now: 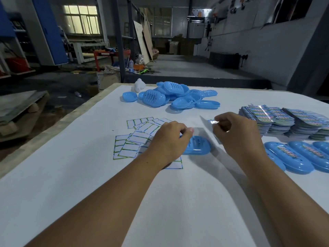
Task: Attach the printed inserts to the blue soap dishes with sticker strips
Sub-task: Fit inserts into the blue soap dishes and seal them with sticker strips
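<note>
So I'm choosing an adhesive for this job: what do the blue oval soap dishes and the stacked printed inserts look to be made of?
The blue oval soap dishes look like moulded plastic with a smooth semi-gloss finish: uniform colour, clean slots, soft highlights on the rims. The stacked printed inserts seem to be thin card or paper, glossy or film-coated, since the top sheets catch bright glare; which of these cannot be told.

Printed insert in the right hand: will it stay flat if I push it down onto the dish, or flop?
The printed insert probably bends easily: it looks thin, held by one edge in the right hand. Its glossy face may slide on the smooth blue soap dish, which the left hand steadies.
</note>
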A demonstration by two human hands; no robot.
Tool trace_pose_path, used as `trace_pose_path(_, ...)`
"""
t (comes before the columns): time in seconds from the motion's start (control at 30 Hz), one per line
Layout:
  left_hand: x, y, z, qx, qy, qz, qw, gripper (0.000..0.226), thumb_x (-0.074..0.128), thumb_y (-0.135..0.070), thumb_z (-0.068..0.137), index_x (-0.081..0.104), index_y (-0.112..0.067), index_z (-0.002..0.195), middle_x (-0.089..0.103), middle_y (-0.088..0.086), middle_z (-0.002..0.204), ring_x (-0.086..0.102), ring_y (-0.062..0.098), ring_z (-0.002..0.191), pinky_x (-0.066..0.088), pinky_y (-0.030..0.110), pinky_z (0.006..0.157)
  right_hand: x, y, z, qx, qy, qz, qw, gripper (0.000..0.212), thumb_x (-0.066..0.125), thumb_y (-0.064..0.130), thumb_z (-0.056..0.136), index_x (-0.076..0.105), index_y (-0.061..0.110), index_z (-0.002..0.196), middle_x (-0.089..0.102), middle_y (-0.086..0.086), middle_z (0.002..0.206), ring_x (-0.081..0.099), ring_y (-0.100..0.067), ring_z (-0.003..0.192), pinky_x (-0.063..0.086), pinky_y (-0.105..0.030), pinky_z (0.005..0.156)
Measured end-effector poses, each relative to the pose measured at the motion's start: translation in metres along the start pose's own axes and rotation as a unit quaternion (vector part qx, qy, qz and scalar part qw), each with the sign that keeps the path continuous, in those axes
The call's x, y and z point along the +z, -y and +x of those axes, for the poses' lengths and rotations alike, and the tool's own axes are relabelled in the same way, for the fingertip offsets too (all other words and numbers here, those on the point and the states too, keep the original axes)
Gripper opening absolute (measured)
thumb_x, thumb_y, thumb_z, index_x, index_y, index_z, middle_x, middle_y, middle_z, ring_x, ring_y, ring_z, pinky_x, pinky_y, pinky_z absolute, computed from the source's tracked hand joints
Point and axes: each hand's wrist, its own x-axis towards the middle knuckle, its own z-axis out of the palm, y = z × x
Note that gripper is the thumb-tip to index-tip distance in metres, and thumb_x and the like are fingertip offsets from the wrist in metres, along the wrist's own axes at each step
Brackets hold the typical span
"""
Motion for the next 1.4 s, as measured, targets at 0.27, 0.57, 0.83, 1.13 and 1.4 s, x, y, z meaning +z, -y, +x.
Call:
trace_pose_path(0.27,0.004,0.002,0.007,-0.089,-0.036,-0.123,0.988,0.05,0.058,-0.044,0.094,0.054,-0.017,0.052,0.048,-0.008,0.046,0.042,0.01,0.05,0.036,0.03,0.054,0.013,0.018,-0.017,-0.088,0.084,0.06,0.991,0.017,0.081,0.017,0.082,0.077,0.022,0.098,0.064,0.023,0.069,0.061,0.008,0.069,0.041,-0.004,0.065)
trace_pose_path(0.57,0.002,0.005,0.01,-0.145,-0.017,-0.211,0.966,0.021,0.065,-0.036,0.078,0.077,-0.019,0.077,0.075,-0.008,0.072,0.073,0.018,0.08,0.06,0.044,0.079,0.017,0.009,-0.008,0.033,0.039,0.125,0.991,0.022,0.077,0.039,0.086,0.074,0.024,0.102,0.072,0.012,0.085,0.067,-0.005,0.076,0.053,-0.027,0.072)
trace_pose_path(0.83,0.001,0.001,0.007,-0.106,0.006,-0.219,0.97,0.02,0.066,-0.034,0.081,0.075,-0.016,0.077,0.076,-0.005,0.075,0.074,0.016,0.076,0.061,0.045,0.076,0.012,0.007,0.0,0.133,0.099,0.302,0.939,0.03,0.077,0.019,0.09,0.066,0.019,0.118,0.076,0.015,0.073,0.07,0.005,0.065,0.046,-0.008,0.049)
trace_pose_path(1.13,-0.003,-0.003,0.008,-0.108,0.007,-0.295,0.949,0.021,0.078,-0.024,0.084,0.064,-0.031,0.098,0.077,-0.002,0.079,0.075,0.014,0.072,0.062,0.038,0.067,0.012,0.011,-0.001,0.182,0.08,0.401,0.894,0.051,0.065,-0.006,0.091,0.057,0.026,0.129,0.07,-0.014,0.098,0.073,-0.019,0.066,0.062,-0.029,0.067)
trace_pose_path(1.4,-0.005,-0.004,0.009,-0.08,0.001,-0.279,0.957,0.012,0.07,-0.016,0.091,0.072,-0.028,0.089,0.076,-0.004,0.087,0.073,0.016,0.087,0.062,0.033,0.078,0.011,0.012,-0.005,0.133,0.146,0.298,0.934,0.048,0.077,0.013,0.081,0.063,0.035,0.121,0.075,0.001,0.096,0.074,-0.015,0.086,0.061,-0.034,0.074)
